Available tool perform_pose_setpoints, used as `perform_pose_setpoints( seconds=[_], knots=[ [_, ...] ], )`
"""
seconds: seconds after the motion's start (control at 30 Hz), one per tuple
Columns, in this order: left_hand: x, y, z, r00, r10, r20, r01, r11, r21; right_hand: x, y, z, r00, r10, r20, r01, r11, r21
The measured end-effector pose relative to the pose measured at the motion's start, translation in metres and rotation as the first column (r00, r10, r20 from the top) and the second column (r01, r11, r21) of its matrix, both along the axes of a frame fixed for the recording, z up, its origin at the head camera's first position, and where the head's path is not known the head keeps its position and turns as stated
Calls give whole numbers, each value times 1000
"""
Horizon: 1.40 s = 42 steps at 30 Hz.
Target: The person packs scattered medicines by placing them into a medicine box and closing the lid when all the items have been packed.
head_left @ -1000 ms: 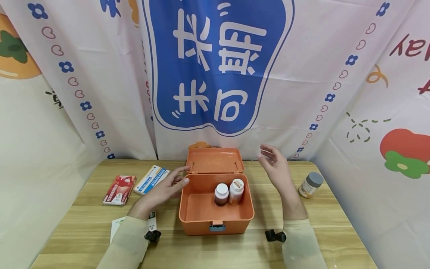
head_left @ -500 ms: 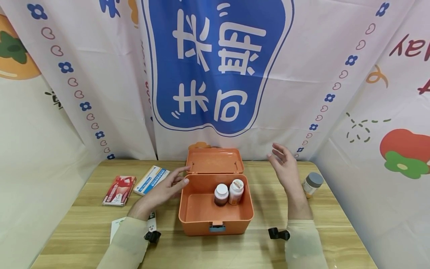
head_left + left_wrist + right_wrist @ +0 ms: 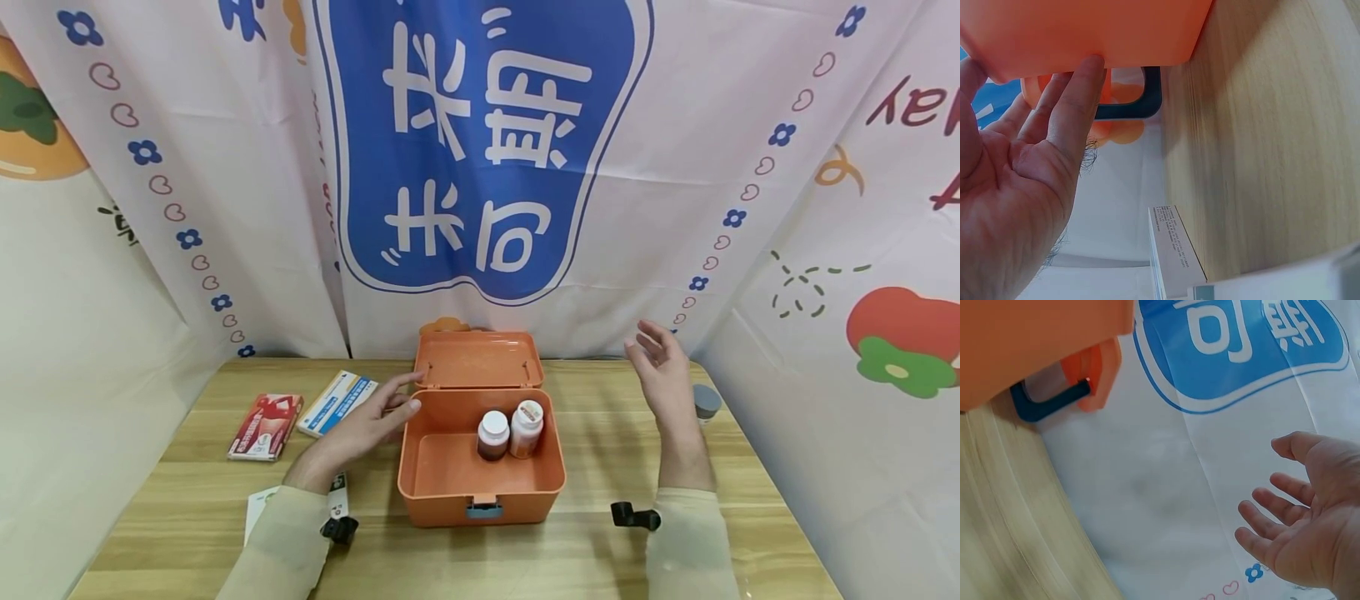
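Note:
An orange box (image 3: pixel 480 508) with its lid (image 3: pixel 480 358) swung back stands mid-table. Inside, toward its right side, are two bottles: a dark one with a white cap (image 3: pixel 493 435) and a white one (image 3: pixel 527 429). My left hand (image 3: pixel 367 429) touches the box's left rim with fingers loosely extended; in the left wrist view the fingertips (image 3: pixel 1092 65) meet the orange wall. Raised above the table to the right, my right hand (image 3: pixel 666 379) holds nothing, its fingers relaxed. Just beyond it a grey-capped bottle (image 3: pixel 707 402) is partly hidden by the forearm.
On the left lie a red medicine box (image 3: pixel 266 427) and a blue-and-white medicine box (image 3: pixel 337 402). Another white box (image 3: pixel 258 508) is mostly covered by the left sleeve. A dark handle (image 3: pixel 1047 407) sticks out behind the orange box. A printed cloth backs the table (image 3: pixel 600 567).
My right hand has moved steadily to the right, away from the orange box and toward the grey-capped bottle, which its forearm now partly covers. The left hand has stayed at the rim.

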<state>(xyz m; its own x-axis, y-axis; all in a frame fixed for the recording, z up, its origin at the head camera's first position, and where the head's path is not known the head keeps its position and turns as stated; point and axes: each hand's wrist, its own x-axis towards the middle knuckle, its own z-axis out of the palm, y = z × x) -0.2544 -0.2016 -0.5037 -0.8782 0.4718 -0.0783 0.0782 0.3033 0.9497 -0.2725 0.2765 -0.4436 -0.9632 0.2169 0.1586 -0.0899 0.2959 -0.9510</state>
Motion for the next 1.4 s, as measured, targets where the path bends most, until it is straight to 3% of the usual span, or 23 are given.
perform_pose_setpoints(
  seconds=[0.33, 0.6, 0.87, 1.4],
  knots=[
    [2, -1, -1, 1000, 0, 5, 0, 1000, 15, 1, 18, -3, 994, -111, -3, 111, 993, 41],
    [2, -1, -1, 1000, 0, 6, 0, 1000, 22, 6, 32, -6, 976, -219, 14, 217, 972, 89],
    [1, -1, -1, 1000, -2, 8, 2, 1000, 26, 7, 44, -13, 949, -314, 31, 307, 942, 138],
    [1, 0, 0, 1000, 1, 12, -1, 1000, 8, 4, 60, -26, 892, -451, 33, 445, 888, 120]
  ],
)
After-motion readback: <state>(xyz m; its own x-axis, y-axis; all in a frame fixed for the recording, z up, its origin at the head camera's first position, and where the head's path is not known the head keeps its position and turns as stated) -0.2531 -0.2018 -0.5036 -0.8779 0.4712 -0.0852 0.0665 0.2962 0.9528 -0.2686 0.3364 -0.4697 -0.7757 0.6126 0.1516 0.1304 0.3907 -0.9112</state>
